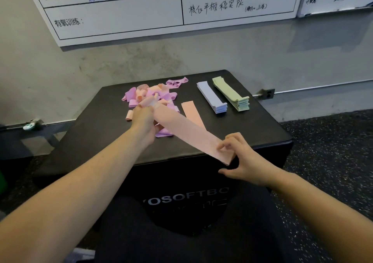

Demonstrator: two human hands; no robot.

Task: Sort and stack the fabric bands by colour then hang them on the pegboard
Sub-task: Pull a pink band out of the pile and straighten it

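Mid-sort: both grips, left hand (143,119) and right hand (240,157), pinched the flat peach fabric band (187,133) taut; next, probably onto the lone peach strip (191,111) on the bench (262,125).

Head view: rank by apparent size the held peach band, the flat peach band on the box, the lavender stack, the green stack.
1. Held peach band, largest, but it is nearest the camera, so partly perspective.
2. Green stack.
3. Lavender stack, close to the green one.
4. Flat peach band, partly covered by the held one, so unsure.
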